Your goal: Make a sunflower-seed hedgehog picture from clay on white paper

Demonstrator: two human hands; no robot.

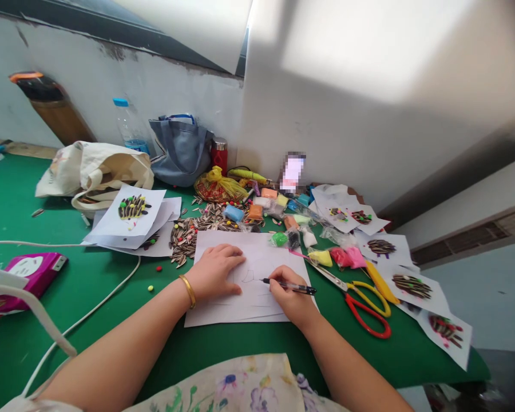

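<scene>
A stack of white paper [223,312] lies on the green table in front of me. My left hand [218,273] rests flat on its left part, fingers spread. In my right hand [289,296] is a black pen [298,287], its tip touching the sheet near the middle. A small line drawing [251,276] shows just left of that tip. Sunflower seeds [186,234] are heaped beyond the paper's left side. To the right of my right hand lie scissors [356,294] with one red and one yellow handle.
Packets of coloured clay, among them a blue one [234,213], lie behind the paper. Seed-decorated sheets [416,286] line the right edge; another pile [107,232] sits left. A cloth bag [180,149], phone [292,171] and purple box [30,280] surround the work. A white cable [107,300] crosses the left side.
</scene>
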